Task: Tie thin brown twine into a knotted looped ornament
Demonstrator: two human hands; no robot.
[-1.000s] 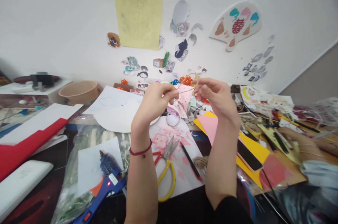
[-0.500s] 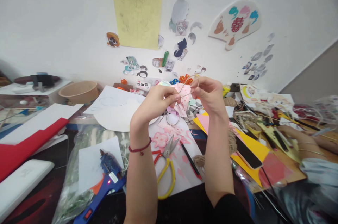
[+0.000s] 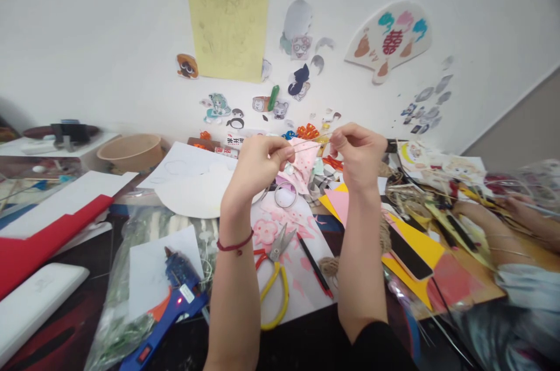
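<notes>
A thin tan twine [image 3: 311, 144] runs between my hands, raised above the middle of the table. My left hand [image 3: 259, 162] is closed, pinching one end between thumb and fingers. My right hand [image 3: 359, 152] pinches the other end, so the strand looks stretched. Behind and below it is a pink dotted cloth [image 3: 305, 162]. A metal ring [image 3: 286, 194] lies under my hands, beside a pink flower shape [image 3: 265, 231]. Nearer me are scissors [image 3: 277, 269] with red and yellow handles and a black-and-red pencil [image 3: 314, 264].
A blue glue gun [image 3: 175, 301] with a lit red light rests left of my left arm. White paper [image 3: 175, 164] and red board [image 3: 65, 237] lie at left. To the right are a phone [image 3: 410, 253], coloured sheets [image 3: 455, 277] and another person's arm [image 3: 499, 234].
My hands have moved farther apart, the left to the left and the right to the right. The looped twine between them has drawn out into a nearly straight line.
</notes>
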